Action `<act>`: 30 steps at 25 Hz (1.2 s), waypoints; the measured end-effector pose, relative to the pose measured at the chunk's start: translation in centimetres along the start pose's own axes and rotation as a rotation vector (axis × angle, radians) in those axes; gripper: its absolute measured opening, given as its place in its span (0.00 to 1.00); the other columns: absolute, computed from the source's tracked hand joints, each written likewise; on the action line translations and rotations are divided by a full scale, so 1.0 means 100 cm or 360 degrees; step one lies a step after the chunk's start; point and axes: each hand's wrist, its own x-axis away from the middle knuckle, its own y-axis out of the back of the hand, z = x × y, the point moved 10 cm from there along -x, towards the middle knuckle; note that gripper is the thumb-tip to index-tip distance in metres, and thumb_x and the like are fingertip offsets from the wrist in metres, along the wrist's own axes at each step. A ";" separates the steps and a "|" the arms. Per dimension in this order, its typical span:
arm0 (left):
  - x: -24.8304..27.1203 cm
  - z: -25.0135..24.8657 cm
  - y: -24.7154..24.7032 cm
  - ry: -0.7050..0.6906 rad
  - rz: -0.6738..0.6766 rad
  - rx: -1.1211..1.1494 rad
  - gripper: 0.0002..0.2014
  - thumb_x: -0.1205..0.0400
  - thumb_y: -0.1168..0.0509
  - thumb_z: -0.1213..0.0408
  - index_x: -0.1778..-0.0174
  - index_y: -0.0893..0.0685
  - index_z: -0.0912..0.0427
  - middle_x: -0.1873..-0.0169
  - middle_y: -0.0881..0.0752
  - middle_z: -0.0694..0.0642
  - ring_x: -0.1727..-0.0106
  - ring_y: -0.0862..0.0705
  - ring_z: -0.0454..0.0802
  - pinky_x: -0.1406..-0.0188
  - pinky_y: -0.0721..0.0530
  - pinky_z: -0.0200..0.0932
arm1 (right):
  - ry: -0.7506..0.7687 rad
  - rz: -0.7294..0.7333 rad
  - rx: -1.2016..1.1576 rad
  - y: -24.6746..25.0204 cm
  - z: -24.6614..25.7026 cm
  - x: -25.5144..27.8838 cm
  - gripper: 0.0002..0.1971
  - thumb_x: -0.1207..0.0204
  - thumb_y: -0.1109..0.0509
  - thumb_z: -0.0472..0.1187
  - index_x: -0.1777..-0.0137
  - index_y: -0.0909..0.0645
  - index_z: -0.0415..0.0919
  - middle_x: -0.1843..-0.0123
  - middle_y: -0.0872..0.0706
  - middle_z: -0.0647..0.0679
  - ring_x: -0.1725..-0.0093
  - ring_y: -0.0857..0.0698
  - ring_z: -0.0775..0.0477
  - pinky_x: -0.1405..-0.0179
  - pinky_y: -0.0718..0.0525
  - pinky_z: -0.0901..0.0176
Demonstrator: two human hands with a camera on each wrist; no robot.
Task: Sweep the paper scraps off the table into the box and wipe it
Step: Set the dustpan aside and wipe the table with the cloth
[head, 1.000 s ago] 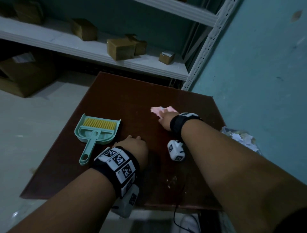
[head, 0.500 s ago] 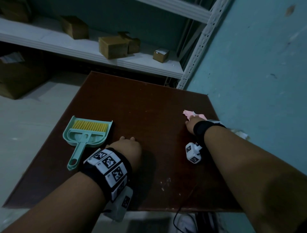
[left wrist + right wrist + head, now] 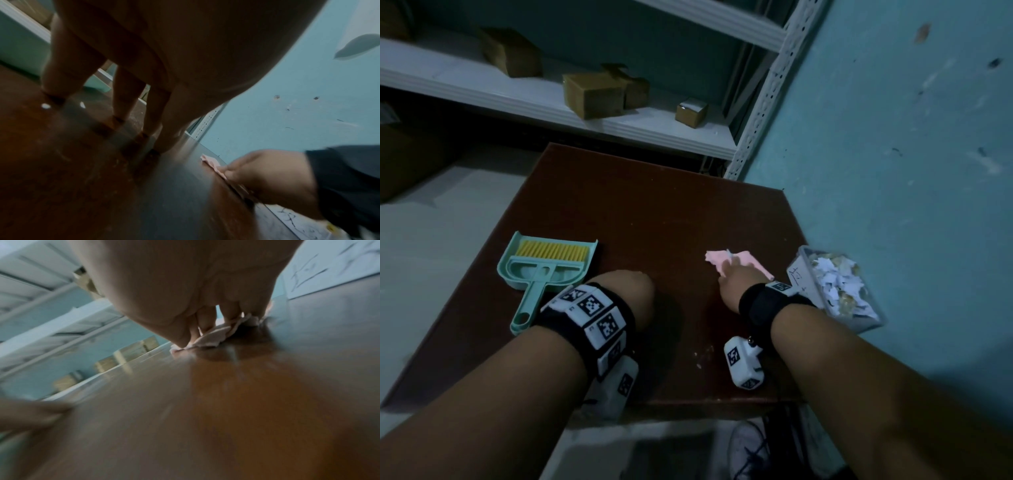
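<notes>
— Pressing down on the pink cloth (image 3: 736,263), is that the right hand (image 3: 736,286)?

— Yes. Its fingers (image 3: 205,321) reach down onto the crumpled cloth and pin it flat against the brown table (image 3: 654,219), near the right edge. Whether they curl round it or only push on it, I cannot tell.

— And the left hand (image 3: 628,293)?

— It holds nothing. Its fingertips (image 3: 53,91) stand planted on the tabletop, fingers straight, nearer the front edge.

— Where are the scraps?

— Heaped in the clear plastic box (image 3: 799,274), which sits just off the table's right side by the teal wall (image 3: 893,171). A few pale flecks (image 3: 703,353) lie on the wood between the wrists.

— Anything else there?

— A mint dustpan (image 3: 548,263) with its yellow-bristled brush nested inside, lying left of the left hand.
</notes>
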 end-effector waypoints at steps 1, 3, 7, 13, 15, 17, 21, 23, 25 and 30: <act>0.004 0.000 0.001 -0.0024 -0.0039 0.0031 0.24 0.11 0.39 0.59 0.17 0.26 0.55 0.26 0.20 0.59 0.28 0.19 0.57 0.31 0.17 0.51 | 0.0061 0.0005 0.0025 -0.005 0.005 0.013 0.27 0.08 0.48 0.41 0.09 0.43 0.44 0.08 0.44 0.41 0.14 0.35 0.33 0.19 0.27 0.36; 0.010 0.001 0.001 -0.0034 -0.0087 0.0071 0.21 0.11 0.39 0.60 0.20 0.23 0.54 0.27 0.19 0.58 0.29 0.18 0.56 0.31 0.16 0.51 | 0.0145 0.0034 0.0039 -0.014 0.015 0.043 0.28 0.08 0.49 0.40 0.09 0.45 0.46 0.07 0.47 0.42 0.12 0.38 0.33 0.19 0.27 0.35; 0.020 0.000 0.001 0.0022 -0.0142 0.0149 0.21 0.11 0.38 0.62 0.20 0.22 0.56 0.25 0.20 0.58 0.26 0.19 0.56 0.27 0.18 0.51 | 0.0297 0.0157 -0.0078 -0.035 0.039 0.095 0.28 0.07 0.47 0.41 0.08 0.46 0.49 0.05 0.52 0.45 0.09 0.43 0.35 0.17 0.29 0.34; 0.025 0.008 -0.004 0.0058 -0.0172 0.0122 0.24 0.12 0.37 0.61 0.17 0.26 0.54 0.21 0.23 0.57 0.23 0.22 0.57 0.23 0.21 0.55 | 0.0582 0.0223 -0.0267 -0.054 0.082 0.173 0.29 0.06 0.44 0.42 0.07 0.44 0.52 0.05 0.51 0.42 0.08 0.45 0.32 0.12 0.37 0.36; 0.025 0.009 -0.008 0.0049 -0.0209 0.0085 0.24 0.12 0.37 0.60 0.18 0.25 0.53 0.21 0.23 0.57 0.24 0.21 0.57 0.24 0.20 0.55 | 0.0696 0.0134 -0.0213 -0.059 0.087 0.188 0.29 0.06 0.44 0.41 0.06 0.44 0.50 0.04 0.54 0.46 0.07 0.53 0.35 0.09 0.46 0.37; 0.028 0.007 -0.010 0.0038 -0.0234 0.0087 0.23 0.12 0.37 0.60 0.19 0.23 0.53 0.22 0.22 0.56 0.24 0.21 0.56 0.25 0.19 0.54 | 0.0653 0.0137 -0.0208 -0.061 0.077 0.183 0.31 0.06 0.42 0.40 0.06 0.45 0.52 0.04 0.53 0.46 0.07 0.48 0.34 0.09 0.42 0.37; 0.036 0.003 -0.014 0.0002 -0.0273 0.0113 0.21 0.10 0.40 0.58 0.20 0.22 0.54 0.24 0.20 0.56 0.25 0.20 0.55 0.26 0.19 0.53 | 0.0441 0.0093 -0.0214 -0.055 0.027 0.161 0.29 0.06 0.44 0.39 0.07 0.43 0.53 0.04 0.50 0.47 0.08 0.41 0.38 0.12 0.34 0.41; 0.037 0.003 -0.017 -0.0022 -0.0261 0.0110 0.20 0.09 0.41 0.56 0.21 0.21 0.56 0.25 0.19 0.56 0.26 0.20 0.56 0.25 0.20 0.53 | 0.0359 0.0019 -0.0111 -0.055 -0.006 0.148 0.28 0.06 0.47 0.37 0.08 0.40 0.50 0.04 0.49 0.49 0.07 0.43 0.41 0.11 0.36 0.43; 0.036 0.003 -0.018 -0.0037 -0.0256 0.0100 0.20 0.09 0.42 0.55 0.22 0.20 0.57 0.26 0.18 0.56 0.27 0.19 0.55 0.26 0.19 0.54 | 0.0194 0.0029 -0.0011 -0.058 -0.043 0.139 0.27 0.06 0.49 0.37 0.08 0.42 0.48 0.05 0.48 0.46 0.09 0.40 0.39 0.12 0.34 0.43; 0.037 0.002 -0.022 -0.0030 -0.0193 0.0049 0.18 0.09 0.41 0.55 0.27 0.16 0.57 0.32 0.16 0.56 0.32 0.16 0.55 0.29 0.17 0.52 | -0.0029 0.0049 0.0021 -0.060 -0.070 0.138 0.27 0.06 0.50 0.38 0.08 0.45 0.46 0.06 0.45 0.43 0.11 0.38 0.34 0.15 0.30 0.38</act>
